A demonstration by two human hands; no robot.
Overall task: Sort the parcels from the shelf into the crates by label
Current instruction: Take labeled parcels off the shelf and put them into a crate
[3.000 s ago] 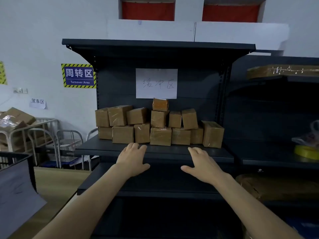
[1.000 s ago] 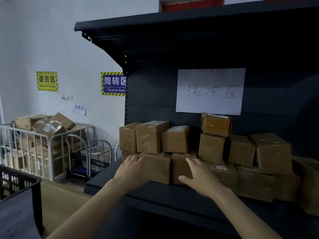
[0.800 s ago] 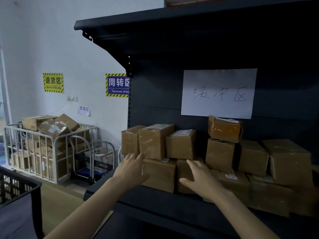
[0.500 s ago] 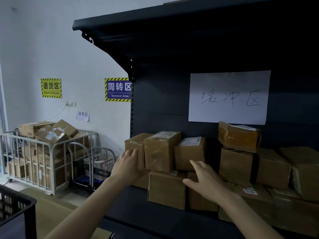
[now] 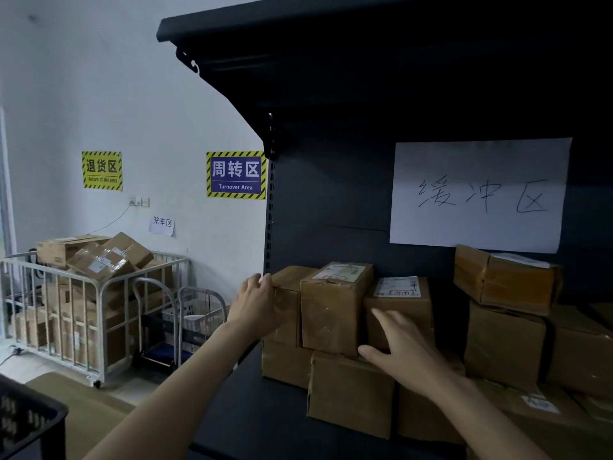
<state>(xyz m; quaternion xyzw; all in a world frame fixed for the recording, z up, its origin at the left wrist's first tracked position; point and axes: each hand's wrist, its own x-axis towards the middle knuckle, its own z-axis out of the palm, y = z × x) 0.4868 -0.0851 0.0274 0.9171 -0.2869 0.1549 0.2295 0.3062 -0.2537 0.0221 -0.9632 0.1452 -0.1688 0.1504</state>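
- Dark metal shelf (image 5: 252, 410) fills my view on the right, and brown cardboard parcels are stacked on it in two layers, with one more box higher up under a handwritten paper sign (image 5: 477, 194).
- On the upper layer, the end parcel (image 5: 290, 313) stands at the far left of the stack. The tall parcel (image 5: 331, 310) is just beside it, and then comes the labelled parcel (image 5: 398, 303), with a white sticker on its top.
- My left hand (image 5: 253, 307) is on the end parcel's left side, with its fingers curled round the top left edge.
- My right hand (image 5: 401, 353) is wide, fingers straight and spread, thumb out to the left, in front of the labelled parcel. I cannot tell if it touches the cardboard.
- A black crate (image 5: 26, 423) shows at the bottom left corner.
- Further left, against the pale wall, a metal cage trolley (image 5: 66, 310) holds more boxes.
- A blue sign (image 5: 236, 174) reading "Turnover Area" and a yellow sign (image 5: 102, 171) hang on the wall above it.
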